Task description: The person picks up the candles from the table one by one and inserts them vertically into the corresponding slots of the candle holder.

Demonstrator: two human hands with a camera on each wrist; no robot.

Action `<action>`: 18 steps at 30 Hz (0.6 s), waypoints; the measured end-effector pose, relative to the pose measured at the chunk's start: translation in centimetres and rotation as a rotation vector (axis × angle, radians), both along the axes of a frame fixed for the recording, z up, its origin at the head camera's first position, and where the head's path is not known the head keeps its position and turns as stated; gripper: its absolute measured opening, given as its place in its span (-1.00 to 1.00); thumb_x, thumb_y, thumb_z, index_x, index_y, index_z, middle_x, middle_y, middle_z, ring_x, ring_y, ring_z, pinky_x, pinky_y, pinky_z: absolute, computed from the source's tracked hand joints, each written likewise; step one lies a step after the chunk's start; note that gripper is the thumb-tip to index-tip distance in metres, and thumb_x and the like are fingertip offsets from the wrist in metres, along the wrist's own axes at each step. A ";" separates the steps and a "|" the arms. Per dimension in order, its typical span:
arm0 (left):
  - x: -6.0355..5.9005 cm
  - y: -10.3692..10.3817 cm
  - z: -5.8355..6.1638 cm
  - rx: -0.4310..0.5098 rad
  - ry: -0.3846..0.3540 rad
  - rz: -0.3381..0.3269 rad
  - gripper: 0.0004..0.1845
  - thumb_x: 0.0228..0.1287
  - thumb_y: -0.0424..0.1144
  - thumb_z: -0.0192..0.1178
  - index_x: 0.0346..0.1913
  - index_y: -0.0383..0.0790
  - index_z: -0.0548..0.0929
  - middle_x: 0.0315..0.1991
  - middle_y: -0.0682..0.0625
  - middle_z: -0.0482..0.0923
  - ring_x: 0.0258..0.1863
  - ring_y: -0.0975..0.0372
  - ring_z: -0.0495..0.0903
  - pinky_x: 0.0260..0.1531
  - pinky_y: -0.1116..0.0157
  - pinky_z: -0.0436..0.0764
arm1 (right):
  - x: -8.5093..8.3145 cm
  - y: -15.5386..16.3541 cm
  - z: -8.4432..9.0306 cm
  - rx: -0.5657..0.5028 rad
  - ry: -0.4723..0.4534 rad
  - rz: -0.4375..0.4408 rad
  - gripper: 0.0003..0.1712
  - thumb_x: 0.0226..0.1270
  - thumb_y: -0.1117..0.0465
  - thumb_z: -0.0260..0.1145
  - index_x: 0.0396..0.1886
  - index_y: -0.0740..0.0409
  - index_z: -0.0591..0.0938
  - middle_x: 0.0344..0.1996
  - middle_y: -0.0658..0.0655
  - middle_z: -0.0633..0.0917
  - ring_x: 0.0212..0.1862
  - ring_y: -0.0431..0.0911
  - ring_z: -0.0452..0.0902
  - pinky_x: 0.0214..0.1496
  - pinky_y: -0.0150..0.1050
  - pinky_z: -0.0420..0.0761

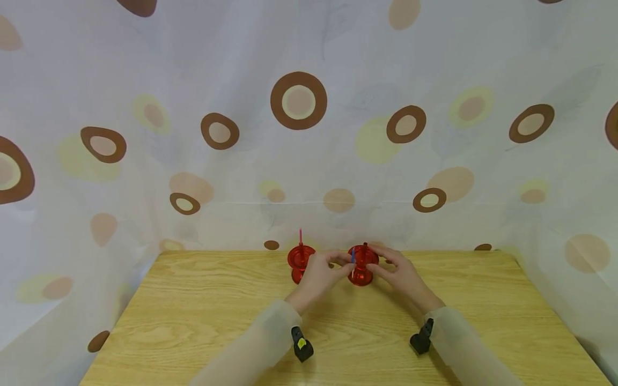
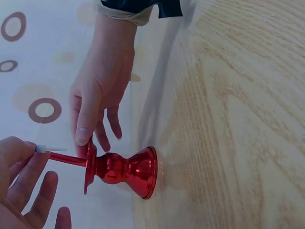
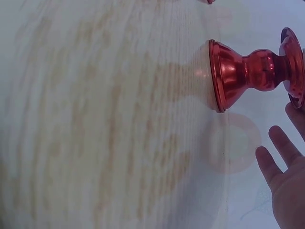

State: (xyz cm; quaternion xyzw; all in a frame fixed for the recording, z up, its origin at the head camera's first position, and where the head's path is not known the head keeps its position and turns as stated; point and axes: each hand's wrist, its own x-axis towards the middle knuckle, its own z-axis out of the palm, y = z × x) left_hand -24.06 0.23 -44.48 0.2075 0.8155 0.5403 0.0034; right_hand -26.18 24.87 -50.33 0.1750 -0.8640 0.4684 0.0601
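Pale wood table (image 1: 193,311), hung round on three sides with a spotted curtain (image 1: 434,64). Nearest, at the wrists of two light sleeves, strapped on: a black camera (image 1: 301,346) on the left and another (image 1: 421,338) on the right. Further in, met both hands at a red holder (image 1: 361,274) near the table's far edge, standing upright on its base. Pinched with the left hand (image 1: 318,273) the pale-tipped upper end of a thin red candle (image 2: 66,159), its lower end seated in the holder's top. Kept the right hand (image 1: 401,273) loose and spread, fingers relaxed, index fingertip (image 2: 83,136) laid on the holder's rim, nothing gripped. Just to the left, partly behind the left hand, stood a second holder (image 1: 296,260) with a pink candle (image 1: 300,236) upright in it. Behind both, fell to the table's edge the curtain's brown and beige rings.
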 end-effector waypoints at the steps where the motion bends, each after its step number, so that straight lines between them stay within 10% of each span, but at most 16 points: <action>1: -0.1 0.1 0.2 0.006 -0.002 -0.001 -0.89 0.40 -0.22 0.38 -0.14 -0.17 0.82 -0.26 0.13 0.79 -0.09 0.30 0.67 0.14 -0.06 0.59 | 0.0 0.0 0.0 0.001 0.002 0.002 -0.38 0.45 0.13 0.43 0.45 0.13 0.55 0.45 0.24 0.50 0.44 0.24 0.38 0.33 0.24 0.44; 18: -1.8 0.5 1.0 0.049 -0.007 -0.006 -0.80 0.44 -0.22 0.35 -0.01 -0.23 0.82 -0.13 0.07 0.81 0.02 0.23 0.67 0.22 -0.04 0.56 | 0.1 0.0 0.2 0.017 0.019 0.008 -0.42 0.49 0.12 0.40 0.44 0.13 0.57 0.43 0.24 0.53 0.40 0.24 0.42 0.28 0.21 0.48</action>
